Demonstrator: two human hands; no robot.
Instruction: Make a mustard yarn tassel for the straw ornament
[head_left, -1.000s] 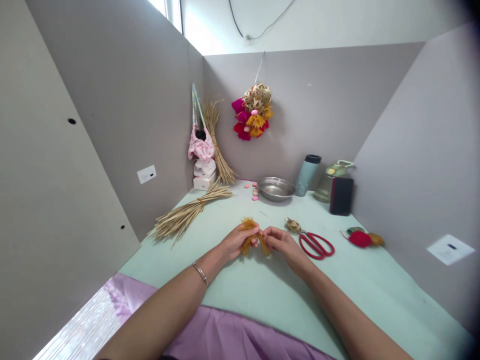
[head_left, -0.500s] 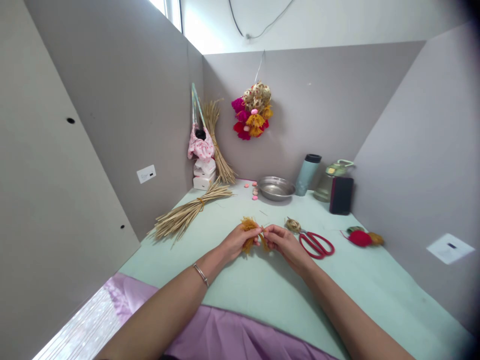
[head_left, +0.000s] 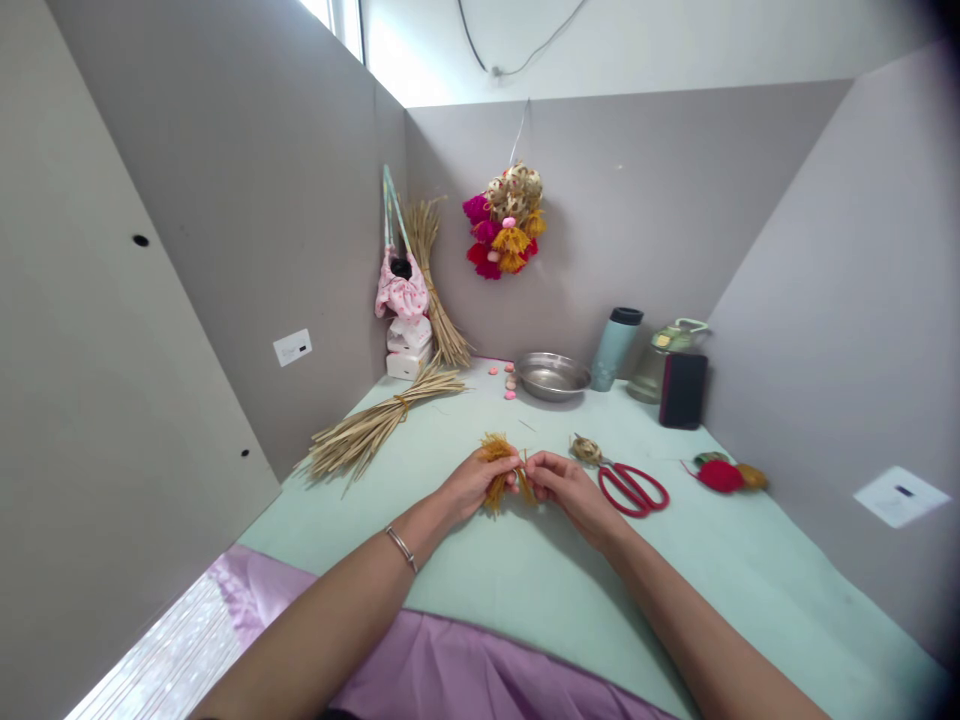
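Over the middle of the table, my left hand is closed around a mustard-yellow yarn tassel, whose frayed strands stick out above and below the fingers. My right hand touches or nearly touches the left one, its thumb and forefinger pinching yellow yarn strands at the tassel's side. Just right of that hand lie red-handled scissors, with a small woven straw ball by their blades. A thin needle-like piece rests on the cloth beyond the hands.
A tied straw bundle lies at the left. Behind are a metal bowl, pink beads, a tumbler, a green jug and a phone. Red yarn sits at the right. Colourful tassels hang on the back wall.
My right hand has shifted very slightly left, its fingers still pinched by the tassel. My left hand keeps its hold almost unmoved.
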